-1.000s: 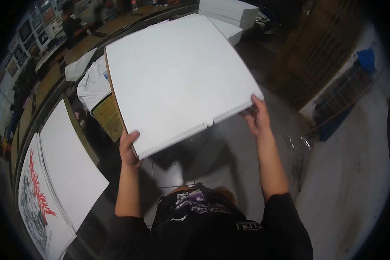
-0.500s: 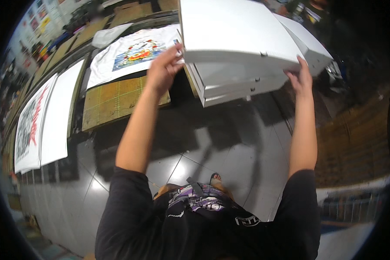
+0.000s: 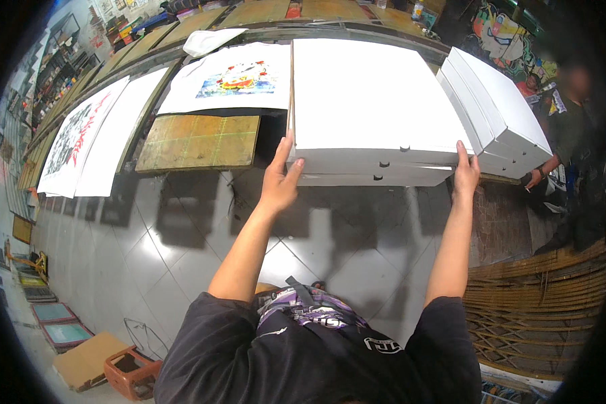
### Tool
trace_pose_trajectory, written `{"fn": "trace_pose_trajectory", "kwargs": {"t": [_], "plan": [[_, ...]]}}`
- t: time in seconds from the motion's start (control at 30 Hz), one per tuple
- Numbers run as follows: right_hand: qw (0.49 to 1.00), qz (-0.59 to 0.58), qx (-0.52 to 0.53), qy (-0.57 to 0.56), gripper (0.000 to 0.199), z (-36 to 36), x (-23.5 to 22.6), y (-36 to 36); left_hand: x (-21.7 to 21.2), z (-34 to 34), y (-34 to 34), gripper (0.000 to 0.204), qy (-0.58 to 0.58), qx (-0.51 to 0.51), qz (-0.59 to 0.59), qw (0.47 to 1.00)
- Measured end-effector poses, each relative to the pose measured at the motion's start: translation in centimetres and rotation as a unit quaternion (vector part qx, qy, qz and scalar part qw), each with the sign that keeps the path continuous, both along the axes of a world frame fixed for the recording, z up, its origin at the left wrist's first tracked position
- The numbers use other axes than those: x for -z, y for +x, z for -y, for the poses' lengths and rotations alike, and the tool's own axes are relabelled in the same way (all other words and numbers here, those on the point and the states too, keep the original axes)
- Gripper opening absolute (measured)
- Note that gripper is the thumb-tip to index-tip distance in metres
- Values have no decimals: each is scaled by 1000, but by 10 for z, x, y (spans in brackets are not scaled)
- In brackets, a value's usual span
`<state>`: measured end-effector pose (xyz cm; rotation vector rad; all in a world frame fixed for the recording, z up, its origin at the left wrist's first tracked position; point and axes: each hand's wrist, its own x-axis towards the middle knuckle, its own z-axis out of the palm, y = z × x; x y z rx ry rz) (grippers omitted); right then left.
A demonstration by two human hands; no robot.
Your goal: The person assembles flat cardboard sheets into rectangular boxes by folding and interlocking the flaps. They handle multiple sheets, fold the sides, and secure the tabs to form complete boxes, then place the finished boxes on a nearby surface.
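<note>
A flat white cardboard box [image 3: 377, 94] lies on top of a stack of similar white boxes [image 3: 384, 178] in front of me. My left hand [image 3: 279, 178] holds its near left corner, with the thumb on the front face and the fingers along the left side. At the near right corner, my right hand [image 3: 466, 174] grips the edge with its fingers near the top. To the right, touching or almost touching, stands a second stack of white boxes [image 3: 495, 104]. A white T-shirt [image 3: 229, 77] with a colourful print is spread out left of the boxes.
A wooden board [image 3: 195, 141] with yellow-green grid lines juts out beside my left arm. Printed white sheets or shirts [image 3: 81, 141] lie farther left. Another person's hand [image 3: 533, 178] shows at the right. A folding slatted gate [image 3: 539, 310] and a brown plastic stool [image 3: 131, 372] stand lower down.
The top box, raised and tilted before, now rests flatter on the stack. Both hands have come down with it and stay at its near corners. The view has shifted too.
</note>
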<state>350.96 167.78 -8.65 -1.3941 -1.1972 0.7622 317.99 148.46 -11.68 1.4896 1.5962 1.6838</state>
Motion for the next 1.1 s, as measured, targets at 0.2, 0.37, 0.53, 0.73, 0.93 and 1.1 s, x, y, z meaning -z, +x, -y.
{"fn": "trace_pose_trajectory", "kwargs": {"t": [0.2,0.37,0.53,0.73,0.93,1.1], "plan": [[1000,-2,-7,19,88,3,3,-12,-17,0,6,49,39,-39,188,981],[949,269,101,130,76,15,-11,-14,-16,-1,7,60,22,-56,156,986],[830,392,-75,391,71,65,-40,-70,-2,6,-2,64,37,-53,182,981],[772,557,-118,281,72,80,-12,-87,25,57,-24,62,-1,-75,204,976],[778,379,-99,491,68,128,-17,-130,70,215,-85,62,-87,-211,202,952],[752,222,-387,484,49,293,37,-267,136,401,-111,57,-165,-396,241,871]]}}
